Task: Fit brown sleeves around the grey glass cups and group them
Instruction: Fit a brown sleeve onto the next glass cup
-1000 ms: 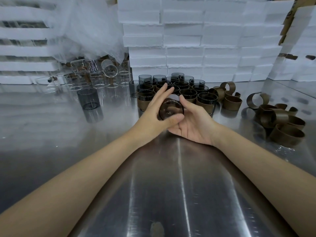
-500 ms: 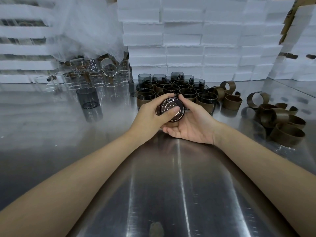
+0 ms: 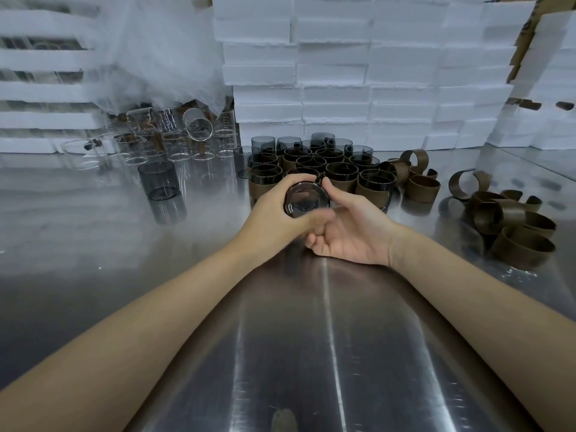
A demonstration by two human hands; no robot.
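I hold a grey glass cup on its side, its round base facing me, just above the steel table. My left hand wraps round its left side with the thumb under it. My right hand lies palm up beneath it, thumb touching its right edge. Whether a sleeve is on it is hidden by my fingers. Behind stands a group of sleeved grey cups. One bare grey cup stands alone at the left. Loose brown sleeves lie in a heap at the right, with more brown sleeves beside the group.
Clear glass cups crowd the back left under a plastic sheet. Stacked white foam boxes wall off the back. The steel table stretches toward me between my forearms.
The cup has turned in my hands and my left fingers have closed round it from a straighter pose. Both hands have stayed in about the same place.
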